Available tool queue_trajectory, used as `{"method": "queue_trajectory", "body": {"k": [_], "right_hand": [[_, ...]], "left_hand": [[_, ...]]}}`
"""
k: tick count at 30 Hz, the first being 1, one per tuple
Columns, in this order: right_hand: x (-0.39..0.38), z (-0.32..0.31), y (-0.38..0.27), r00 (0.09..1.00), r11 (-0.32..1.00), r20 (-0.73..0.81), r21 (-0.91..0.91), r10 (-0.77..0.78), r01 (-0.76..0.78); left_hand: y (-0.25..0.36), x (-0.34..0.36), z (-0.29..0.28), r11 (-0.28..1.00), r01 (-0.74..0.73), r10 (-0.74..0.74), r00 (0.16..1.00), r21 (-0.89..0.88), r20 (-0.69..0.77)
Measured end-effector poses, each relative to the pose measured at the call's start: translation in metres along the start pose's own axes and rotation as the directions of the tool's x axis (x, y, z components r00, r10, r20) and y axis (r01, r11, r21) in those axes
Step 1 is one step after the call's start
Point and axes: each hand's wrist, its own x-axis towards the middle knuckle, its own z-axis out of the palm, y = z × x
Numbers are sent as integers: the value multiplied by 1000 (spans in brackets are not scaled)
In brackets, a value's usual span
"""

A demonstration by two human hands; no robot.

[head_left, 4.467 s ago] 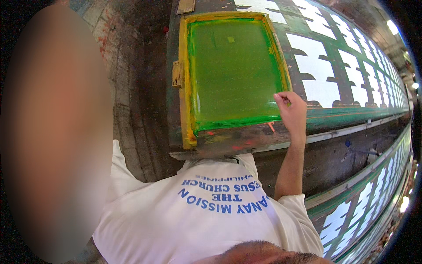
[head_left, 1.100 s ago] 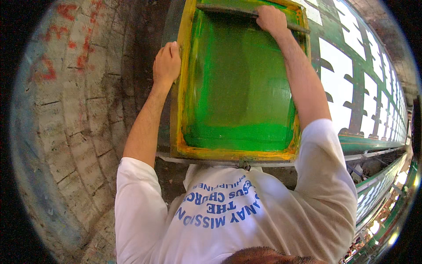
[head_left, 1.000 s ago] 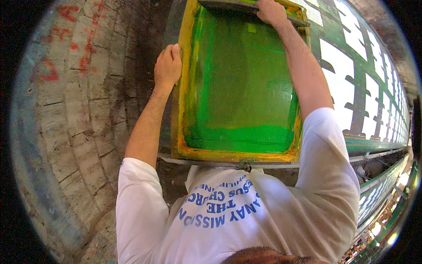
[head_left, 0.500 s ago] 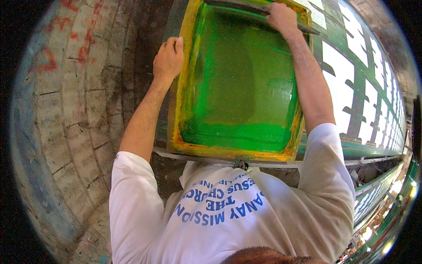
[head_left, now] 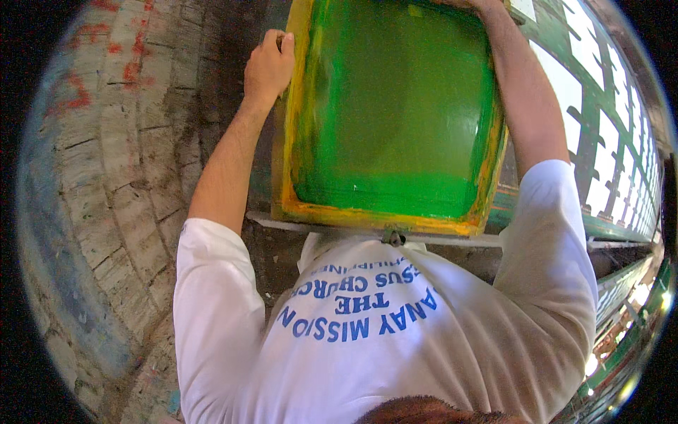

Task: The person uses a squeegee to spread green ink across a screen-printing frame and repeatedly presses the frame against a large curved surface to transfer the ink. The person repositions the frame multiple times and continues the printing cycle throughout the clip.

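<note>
- Far left: a pale grey blockwork surface with red paint marks, its lines bowed by the wide lens. A dark strip of open room runs between it and the work.
- Left of centre: the left hand, fingers curled and thumb uppermost, closed on the left side of the printing frame. The forearm slants up from below, with the dark gap at its outer side.
- Centre: the printing frame, yellow-orange and paint-streaked, lies flat in front of the person; its far edge runs out of view at the top. Inside is a green screen, brightest along its near and left edges.
- Near edge: the frame ends just beside a pale table edge, where a small dark fitting sits close to the white shirt.
- Upper right of centre: the right hand, mostly cut off at the top — whether it grips anything, I cannot tell. Its arm passes over the frame's right edge.
- Right: a long green table carries rows of white cut-out pieces — the nearest beside the right arm, leaving little room there.
</note>
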Motion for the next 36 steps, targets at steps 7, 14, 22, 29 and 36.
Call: {"method": "queue_trajectory", "body": {"k": [7,14,22,29,36], "right_hand": [[-159,19,-93,999,999,19,-2,-39,40],[-355,37,-210,998,978,36,197,56,-62],[-392,25,-246,978,966,149,195,143,-171],[-400,23,-233,973,968,224,228,51,-103],[-441,39,-246,979,924,182,381,-93,17]], "left_hand": [[-12,10,8,999,-31,31,999,10,14],[-3,-1,0,997,-69,69,998,-29,1],[8,-2,-1,999,-35,35,999,23,-2],[6,3,6,990,79,-83,996,121,27],[5,6,10,963,137,-143,990,233,9]]}}
